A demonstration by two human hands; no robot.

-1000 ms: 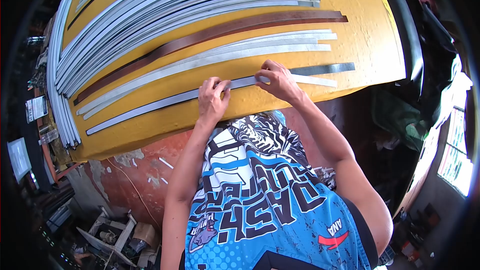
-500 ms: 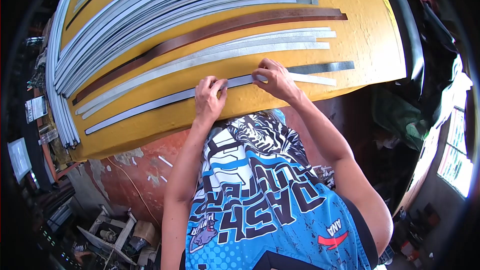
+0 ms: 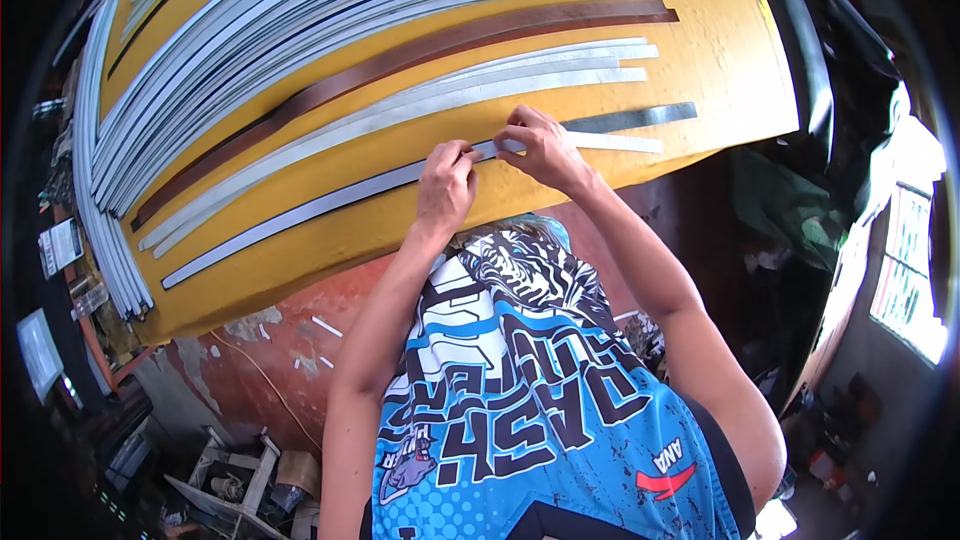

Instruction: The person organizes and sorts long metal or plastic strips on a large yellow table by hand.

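Observation:
A long pale strip (image 3: 300,212) with a dark edge lies along the front of the table. My left hand (image 3: 447,190) is closed over it, fingertips pinching it near its middle. Close by on the right, my right hand (image 3: 545,152) pinches the same strip between thumb and fingers, a bit of pale material showing at the thumb. Beyond that hand the layers part into a dark grey end (image 3: 640,118) and a white end (image 3: 620,143). My fingers hide how the layers meet between the hands.
Behind are white strips (image 3: 400,100), a brown strip (image 3: 430,55) and a thick stack of grey-white strips (image 3: 330,15), all on the yellow-covered table (image 3: 730,50). More strips hang over its left edge. A wooden frame (image 3: 225,480) stands on the floor, lower left.
My left hand has slid right along the strip, closer to my right hand, which stays at about the same spot on it. The whole view has shifted slightly.

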